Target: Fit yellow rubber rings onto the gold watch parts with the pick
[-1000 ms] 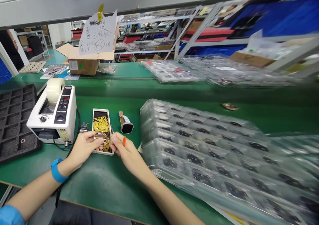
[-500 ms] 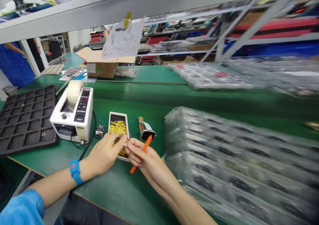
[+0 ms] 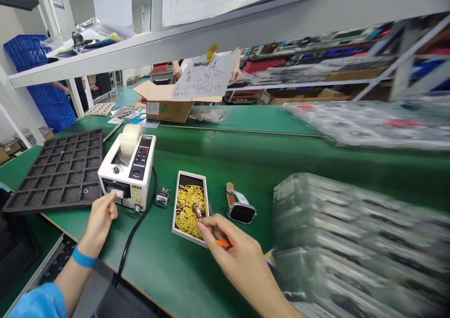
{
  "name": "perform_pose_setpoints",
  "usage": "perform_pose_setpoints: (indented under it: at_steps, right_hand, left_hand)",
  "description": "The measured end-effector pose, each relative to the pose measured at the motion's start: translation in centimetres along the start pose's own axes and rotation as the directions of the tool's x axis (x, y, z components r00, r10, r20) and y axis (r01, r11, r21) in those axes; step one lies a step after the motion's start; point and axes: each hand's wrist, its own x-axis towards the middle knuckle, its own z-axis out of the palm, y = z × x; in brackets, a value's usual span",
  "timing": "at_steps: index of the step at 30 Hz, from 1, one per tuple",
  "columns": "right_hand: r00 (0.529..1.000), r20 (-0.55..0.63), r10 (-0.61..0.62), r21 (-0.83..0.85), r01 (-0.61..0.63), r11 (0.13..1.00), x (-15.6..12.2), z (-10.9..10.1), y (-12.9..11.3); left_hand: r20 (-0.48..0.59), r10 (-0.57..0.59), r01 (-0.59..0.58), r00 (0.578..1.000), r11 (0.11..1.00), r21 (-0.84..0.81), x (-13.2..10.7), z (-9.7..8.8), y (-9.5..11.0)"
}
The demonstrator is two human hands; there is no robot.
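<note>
My left hand (image 3: pixel 100 218) is at the front slot of the white tape dispenser (image 3: pixel 146 144), its fingertips closed on a short piece of clear tape (image 3: pixel 118 193). A blue band circles that wrist. My right hand (image 3: pixel 236 248) pinches a small shiny metal piece (image 3: pixel 197 212), perhaps a band link, between thumb and forefinger. An orange stick (image 3: pixel 223 244) is tucked in the same hand, mostly hidden by the fingers. Beneath the metal piece lies a white box (image 3: pixel 176 190) of yellow rings (image 3: pixel 190 197). Just beyond my right hand sits a smartwatch (image 3: pixel 242 212) with a light strap.
Stacked clear plastic trays (image 3: pixel 351 243), blurred, fill the right side. A black compartment tray (image 3: pixel 70 168) lies at left. Beside the black cable (image 3: pixel 138 229) sits a tally counter (image 3: pixel 162 197). Behind are a cardboard box (image 3: pixel 172 110) and a shelf beam (image 3: pixel 267 32). Another person's hands show beyond.
My left hand has left my right hand and moved left to the dispenser, taking hold of tape. The right hand keeps the metal piece and stick. The view has swung left.
</note>
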Motion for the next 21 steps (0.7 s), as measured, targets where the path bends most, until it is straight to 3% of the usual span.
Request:
perform_pose_setpoints:
  at_steps: [2,4,6,8,10,11,13,16,18,21]
  right_hand:
    - [0.995,0.043,0.086,0.07,-0.089,0.994,0.1,-0.2,-0.2]
    - [0.975,0.116,0.192,0.175,-0.21,0.962,0.4,-0.4,-0.5]
    - [0.943,0.191,0.272,0.293,-0.319,0.901,0.7,-0.8,-0.7]
    - [0.912,0.255,0.322,0.396,-0.403,0.825,0.9,-1.1,-0.9]
    - [0.877,0.314,0.364,0.468,-0.476,0.744,0.9,-1.3,-1.1]
    - [0.856,0.345,0.384,0.49,-0.513,0.704,0.9,-1.4,-1.1]
    - [0.814,0.397,0.423,0.523,-0.58,0.625,0.9,-1.6,-1.1]
    - [0.768,0.446,0.46,0.58,-0.639,0.505,1.0,-1.6,-1.1]
    - [0.764,0.465,0.449,0.628,-0.641,0.441,1.1,-1.5,-1.1]
    - [0.766,0.499,0.405,0.666,-0.638,0.386,1.2,-1.5,-1.0]
  left_hand:
    - [-0.006,0.067,-0.067,0.998,0.998,0.004,0.4,0.7,1.3]
    - [0.047,0.234,-0.238,0.971,0.966,0.106,0.3,1.7,2.9]
    - [0.207,0.432,-0.478,0.878,0.816,0.325,-0.1,2.7,4.4]
    - [0.402,0.486,-0.63,0.776,0.568,0.53,-0.2,3.3,5.5]
    - [0.483,0.443,-0.651,0.755,0.423,0.63,-0.1,3.8,6.1]
    - [0.498,0.425,-0.652,0.756,0.41,0.638,-0.1,4.1,6.3]
    - [0.522,0.404,-0.66,0.751,0.48,0.578,-0.1,4.7,6.3]
    - [0.62,0.3,-0.621,0.725,0.675,0.399,-0.5,6.3,5.5]
    - [0.695,0.194,-0.551,0.693,0.764,0.336,-0.7,7.6,4.6]
    - [0.743,0.078,-0.471,0.665,0.815,0.337,-0.8,9.0,3.0]
